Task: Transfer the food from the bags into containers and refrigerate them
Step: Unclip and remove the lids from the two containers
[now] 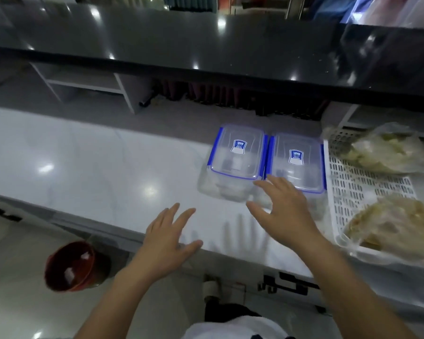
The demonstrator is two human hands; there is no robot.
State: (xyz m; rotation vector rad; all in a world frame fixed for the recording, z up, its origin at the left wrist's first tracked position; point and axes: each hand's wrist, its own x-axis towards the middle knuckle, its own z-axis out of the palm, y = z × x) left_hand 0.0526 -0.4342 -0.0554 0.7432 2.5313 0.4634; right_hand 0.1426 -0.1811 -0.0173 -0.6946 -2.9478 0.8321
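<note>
Two clear plastic containers with blue-clipped lids stand side by side on the white counter (96,155): the left container (235,157) and the right container (298,165), both with lids on. My right hand (282,211) hovers open just in front of the right container, fingers spread and reaching its near edge. Over the counter's front edge, my left hand (168,241) is also open and holds nothing. A white slotted tray (362,189) at the right carries two clear bags of yellowish food, a far bag (387,150) and a near bag (397,228).
A black raised bar top (181,45) runs across the back above the counter. A row of dark bottles (230,96) stands under it. On the floor at lower left sits a red bin (71,265) with scraps inside.
</note>
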